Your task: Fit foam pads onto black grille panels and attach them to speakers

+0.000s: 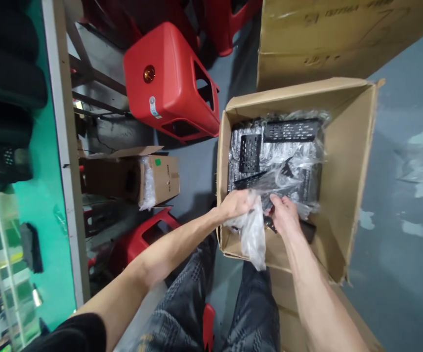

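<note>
An open cardboard box (347,181) stands in front of me, holding black perforated parts (250,153) in clear plastic wrap. Another long black perforated piece (292,130) lies near its far side. My left hand (236,204) is closed on a clear plastic bag (253,234), which hangs over the near edge of the box. Beside it, my right hand (285,211) has its fingers pressed together at the bag's opening, over the black parts. Its fingertips are partly hidden, and what they grip is unclear.
Red plastic stools (167,78) stand at the upper left. A smaller carton (165,180) sits under a green-topped table (45,195) on the left. Behind the open box is a large cardboard box (321,39). The grey floor (405,161) has pale patches.
</note>
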`<action>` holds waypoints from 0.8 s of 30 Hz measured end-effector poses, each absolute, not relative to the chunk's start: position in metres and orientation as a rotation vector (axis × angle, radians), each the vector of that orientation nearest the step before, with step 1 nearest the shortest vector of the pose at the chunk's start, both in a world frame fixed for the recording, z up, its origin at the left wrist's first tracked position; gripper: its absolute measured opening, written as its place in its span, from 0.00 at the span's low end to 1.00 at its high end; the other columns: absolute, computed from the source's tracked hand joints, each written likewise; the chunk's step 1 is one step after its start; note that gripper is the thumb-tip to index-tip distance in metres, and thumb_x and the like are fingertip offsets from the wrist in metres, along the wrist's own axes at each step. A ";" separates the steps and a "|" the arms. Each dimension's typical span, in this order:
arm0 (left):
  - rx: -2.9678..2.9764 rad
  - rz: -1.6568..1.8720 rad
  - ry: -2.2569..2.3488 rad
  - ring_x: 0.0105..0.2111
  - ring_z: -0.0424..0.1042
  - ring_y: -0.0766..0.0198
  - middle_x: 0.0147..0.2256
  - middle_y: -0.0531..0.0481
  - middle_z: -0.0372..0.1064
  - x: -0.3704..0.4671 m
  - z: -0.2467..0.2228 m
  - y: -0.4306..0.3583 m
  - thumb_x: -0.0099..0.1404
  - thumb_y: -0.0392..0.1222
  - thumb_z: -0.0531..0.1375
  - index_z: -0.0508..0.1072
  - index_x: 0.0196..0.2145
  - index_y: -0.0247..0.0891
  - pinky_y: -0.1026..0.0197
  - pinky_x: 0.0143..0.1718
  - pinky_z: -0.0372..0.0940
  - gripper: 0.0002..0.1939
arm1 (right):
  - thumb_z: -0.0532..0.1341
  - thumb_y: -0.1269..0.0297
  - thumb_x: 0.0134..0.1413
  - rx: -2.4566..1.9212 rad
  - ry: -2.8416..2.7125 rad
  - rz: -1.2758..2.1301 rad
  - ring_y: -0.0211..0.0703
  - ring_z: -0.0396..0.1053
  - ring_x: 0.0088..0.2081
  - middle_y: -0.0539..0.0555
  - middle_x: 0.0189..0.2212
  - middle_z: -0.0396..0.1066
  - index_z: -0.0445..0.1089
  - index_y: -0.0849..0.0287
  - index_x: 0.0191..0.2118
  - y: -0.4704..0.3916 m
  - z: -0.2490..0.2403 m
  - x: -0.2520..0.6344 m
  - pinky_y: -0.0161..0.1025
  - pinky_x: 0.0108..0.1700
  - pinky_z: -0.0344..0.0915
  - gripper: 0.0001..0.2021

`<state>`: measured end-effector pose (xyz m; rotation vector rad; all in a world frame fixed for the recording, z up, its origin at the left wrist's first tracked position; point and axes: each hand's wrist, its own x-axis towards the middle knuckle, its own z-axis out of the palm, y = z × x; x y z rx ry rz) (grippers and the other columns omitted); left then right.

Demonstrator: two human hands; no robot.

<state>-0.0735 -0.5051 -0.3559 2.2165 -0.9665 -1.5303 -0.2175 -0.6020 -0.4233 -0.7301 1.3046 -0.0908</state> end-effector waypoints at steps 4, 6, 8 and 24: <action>2.235 -1.234 -1.072 0.35 0.74 0.59 0.31 0.47 0.75 -0.031 -0.385 -0.566 0.78 0.54 0.49 0.74 0.32 0.35 0.60 0.40 0.65 0.26 | 0.76 0.42 0.40 -0.731 1.130 -0.225 0.38 0.67 0.24 0.45 0.26 0.70 0.67 0.54 0.35 -0.638 -0.431 -0.195 0.36 0.26 0.67 0.26; 2.183 -1.090 -1.114 0.34 0.73 0.61 0.29 0.49 0.73 -0.006 -0.390 -0.597 0.77 0.58 0.50 0.73 0.30 0.35 0.60 0.38 0.64 0.26 | 0.71 0.43 0.48 -0.825 1.130 -0.290 0.40 0.71 0.30 0.48 0.32 0.73 0.71 0.54 0.44 -0.644 -0.443 -0.200 0.38 0.32 0.70 0.24; 2.214 -1.014 -1.158 0.36 0.73 0.61 0.29 0.49 0.71 0.015 -0.388 -0.625 0.76 0.57 0.54 0.72 0.31 0.35 0.59 0.41 0.64 0.24 | 0.65 0.44 0.54 -0.989 1.318 -0.224 0.42 0.72 0.32 0.49 0.33 0.74 0.71 0.54 0.48 -0.632 -0.459 -0.214 0.40 0.35 0.71 0.22; 2.240 -1.117 -1.207 0.30 0.69 0.64 0.33 0.53 0.70 -0.008 -0.335 -0.482 0.65 0.39 0.58 0.64 0.41 0.41 0.62 0.34 0.64 0.07 | 0.60 0.51 0.49 -1.306 1.460 -0.037 0.58 0.67 0.56 0.63 0.52 0.70 0.67 0.53 0.32 -0.462 -0.512 -0.256 0.55 0.60 0.60 0.11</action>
